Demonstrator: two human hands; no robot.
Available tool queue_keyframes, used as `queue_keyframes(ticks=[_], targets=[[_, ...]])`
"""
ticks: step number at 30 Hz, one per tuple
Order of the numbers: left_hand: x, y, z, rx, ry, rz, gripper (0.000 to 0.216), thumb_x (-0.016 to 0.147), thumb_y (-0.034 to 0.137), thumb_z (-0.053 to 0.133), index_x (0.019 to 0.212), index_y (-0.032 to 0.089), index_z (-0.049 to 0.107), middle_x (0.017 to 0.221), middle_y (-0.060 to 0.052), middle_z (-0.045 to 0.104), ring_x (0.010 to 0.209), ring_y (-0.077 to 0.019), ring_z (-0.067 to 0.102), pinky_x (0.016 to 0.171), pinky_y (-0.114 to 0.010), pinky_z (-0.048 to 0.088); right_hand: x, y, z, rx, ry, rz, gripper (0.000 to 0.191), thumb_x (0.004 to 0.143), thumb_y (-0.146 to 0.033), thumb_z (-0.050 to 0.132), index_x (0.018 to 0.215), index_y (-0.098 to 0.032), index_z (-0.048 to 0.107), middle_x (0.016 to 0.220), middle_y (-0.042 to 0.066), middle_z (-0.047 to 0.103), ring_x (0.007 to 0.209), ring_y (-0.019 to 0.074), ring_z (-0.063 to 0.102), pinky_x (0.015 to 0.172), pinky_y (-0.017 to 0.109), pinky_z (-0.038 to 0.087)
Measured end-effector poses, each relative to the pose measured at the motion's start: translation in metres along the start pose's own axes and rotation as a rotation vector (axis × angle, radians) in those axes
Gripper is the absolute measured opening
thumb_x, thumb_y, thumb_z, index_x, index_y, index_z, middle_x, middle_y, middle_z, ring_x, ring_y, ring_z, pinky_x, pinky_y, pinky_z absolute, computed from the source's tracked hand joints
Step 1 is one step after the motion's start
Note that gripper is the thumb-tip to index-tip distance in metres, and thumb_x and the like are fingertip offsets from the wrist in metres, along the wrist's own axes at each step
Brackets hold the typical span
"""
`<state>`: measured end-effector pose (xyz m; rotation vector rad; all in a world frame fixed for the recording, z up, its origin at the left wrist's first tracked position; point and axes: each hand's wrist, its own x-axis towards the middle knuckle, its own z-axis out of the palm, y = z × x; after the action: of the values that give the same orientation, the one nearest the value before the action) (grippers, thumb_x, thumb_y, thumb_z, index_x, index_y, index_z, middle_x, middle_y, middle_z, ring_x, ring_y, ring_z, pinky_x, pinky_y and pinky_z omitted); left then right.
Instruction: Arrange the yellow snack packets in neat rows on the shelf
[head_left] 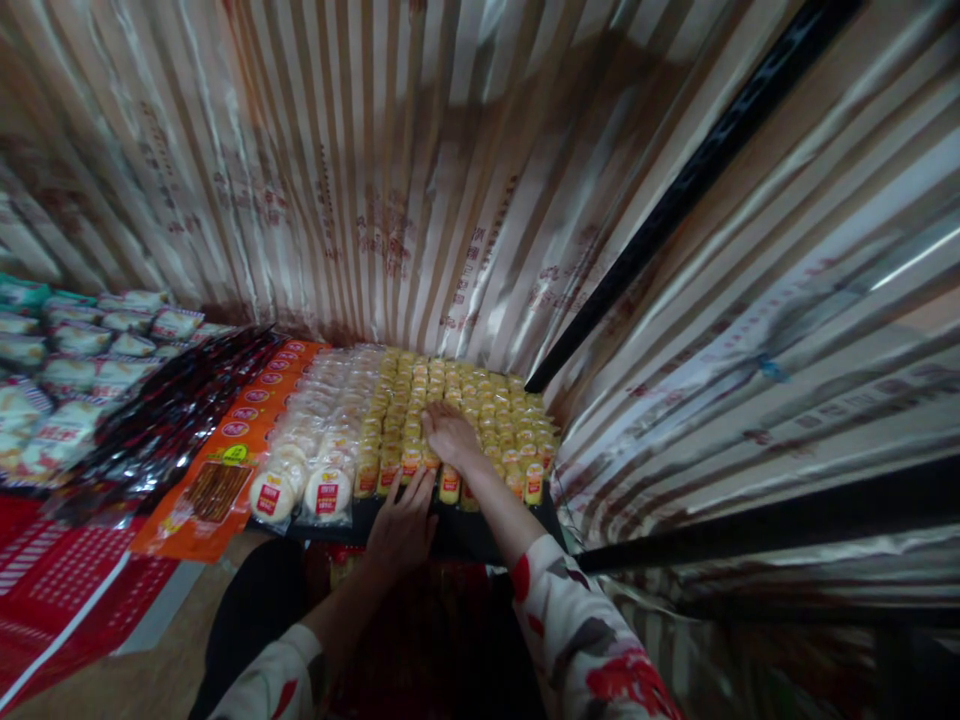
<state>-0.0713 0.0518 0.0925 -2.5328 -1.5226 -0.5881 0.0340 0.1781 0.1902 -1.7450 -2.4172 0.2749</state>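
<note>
My right hand lies palm down, fingers stretched flat, on rows of small yellow wrapped snack packs laid out on a low display. My left hand rests with fingers spread on the dark front edge of that display, just below the yellow packs. It holds nothing. Both sleeves are white with red and grey flowers. To the left of the yellow packs lie rows of round white buns in clear wrappers.
Orange sausage packs and dark shiny packs lie further left, with pale bagged snacks beyond. A red patterned cloth covers the lower left. Striped shiny curtains and black poles close in behind and to the right.
</note>
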Motion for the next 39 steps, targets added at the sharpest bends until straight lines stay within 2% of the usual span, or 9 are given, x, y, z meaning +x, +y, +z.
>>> queue_keyframes(ticks=[5, 9, 14, 19, 25, 28, 31, 35, 39], targets=[[0.000, 0.000, -0.001, -0.007, 0.009, 0.009, 0.051, 0.090, 0.026, 0.032, 0.137, 0.010, 0.036, 0.144, -0.009, 0.039, 0.135, -0.0206, 0.029, 0.113, -0.045, 0.016, 0.010, 0.000, -0.002, -0.018, 0.098, 0.026, 0.048, 0.097, -0.034, 0.022, 0.126, -0.009, 0.050, 0.133, 0.014, 0.051, 0.127, 0.0186, 0.041, 0.108, 0.032, 0.022], [-0.001, 0.000, 0.001, 0.002, 0.033, 0.011, 0.051, 0.089, 0.026, 0.033, 0.138, 0.010, 0.035, 0.144, -0.010, 0.039, 0.135, -0.0210, 0.029, 0.113, -0.045, 0.018, 0.019, 0.005, 0.003, -0.020, 0.035, -0.020, 0.045, 0.096, -0.033, 0.026, 0.126, -0.009, 0.051, 0.132, 0.014, 0.052, 0.126, 0.0178, 0.042, 0.107, 0.031, 0.022], [-0.001, 0.000, 0.001, 0.003, 0.046, 0.018, 0.051, 0.090, 0.025, 0.033, 0.138, 0.010, 0.034, 0.145, -0.010, 0.037, 0.135, -0.0216, 0.029, 0.112, -0.045, 0.018, 0.030, 0.010, 0.007, 0.008, 0.098, 0.014, 0.049, 0.096, -0.037, 0.023, 0.127, -0.009, 0.048, 0.131, 0.014, 0.053, 0.126, 0.0186, 0.042, 0.109, 0.033, 0.020], [0.000, 0.000, 0.000, 0.016, 0.054, 0.016, 0.050, 0.089, 0.025, 0.034, 0.137, 0.011, 0.035, 0.145, -0.006, 0.037, 0.136, -0.0192, 0.026, 0.114, -0.043, 0.015, 0.038, 0.007, 0.012, -0.019, 0.051, 0.006, 0.050, 0.096, -0.039, 0.026, 0.128, -0.007, 0.047, 0.133, 0.016, 0.050, 0.129, 0.0191, 0.039, 0.108, 0.032, 0.020], [0.002, 0.000, 0.000, 0.031, 0.066, 0.022, 0.049, 0.089, 0.025, 0.034, 0.136, 0.012, 0.039, 0.145, -0.005, 0.037, 0.135, -0.0188, 0.027, 0.114, -0.043, 0.015, 0.049, 0.004, 0.011, -0.043, 0.126, 0.041, 0.053, 0.096, -0.039, 0.023, 0.128, -0.004, 0.046, 0.134, 0.018, 0.049, 0.129, 0.0207, 0.039, 0.110, 0.034, 0.015], [0.002, 0.000, -0.002, 0.040, 0.066, 0.019, 0.048, 0.088, 0.025, 0.035, 0.134, 0.012, 0.041, 0.144, -0.005, 0.039, 0.134, -0.0189, 0.029, 0.113, -0.043, 0.016, 0.055, 0.003, 0.015, -0.064, 0.082, 0.012, 0.053, 0.095, -0.040, 0.027, 0.127, -0.004, 0.048, 0.133, 0.018, 0.050, 0.128, 0.0216, 0.041, 0.109, 0.033, 0.019], [0.002, 0.001, -0.003, 0.054, 0.080, 0.023, 0.047, 0.089, 0.025, 0.035, 0.134, 0.013, 0.042, 0.144, -0.005, 0.039, 0.135, -0.0191, 0.029, 0.114, -0.043, 0.016, 0.062, 0.006, 0.014, -0.058, 0.104, 0.019, 0.054, 0.095, -0.041, 0.023, 0.126, -0.006, 0.049, 0.131, 0.016, 0.052, 0.126, 0.0215, 0.042, 0.108, 0.033, 0.020], [0.003, 0.001, -0.004, 0.073, 0.101, 0.034, 0.047, 0.089, 0.026, 0.035, 0.133, 0.013, 0.043, 0.144, -0.006, 0.039, 0.135, -0.0200, 0.028, 0.114, -0.043, 0.014, 0.071, 0.010, 0.012, -0.060, 0.126, 0.089, 0.056, 0.096, -0.041, 0.020, 0.132, -0.004, 0.042, 0.138, 0.017, 0.044, 0.130, 0.0218, 0.037, 0.109, 0.034, 0.018], [0.002, 0.000, -0.002, 0.079, 0.111, 0.032, 0.048, 0.090, 0.030, 0.036, 0.135, 0.012, 0.042, 0.145, -0.006, 0.038, 0.136, -0.0204, 0.026, 0.115, -0.044, 0.011, 0.075, 0.011, 0.011, -0.071, 0.069, 0.015, 0.055, 0.095, -0.044, 0.025, 0.122, -0.005, 0.051, 0.128, 0.019, 0.054, 0.123, 0.0224, 0.045, 0.107, 0.033, 0.022]])
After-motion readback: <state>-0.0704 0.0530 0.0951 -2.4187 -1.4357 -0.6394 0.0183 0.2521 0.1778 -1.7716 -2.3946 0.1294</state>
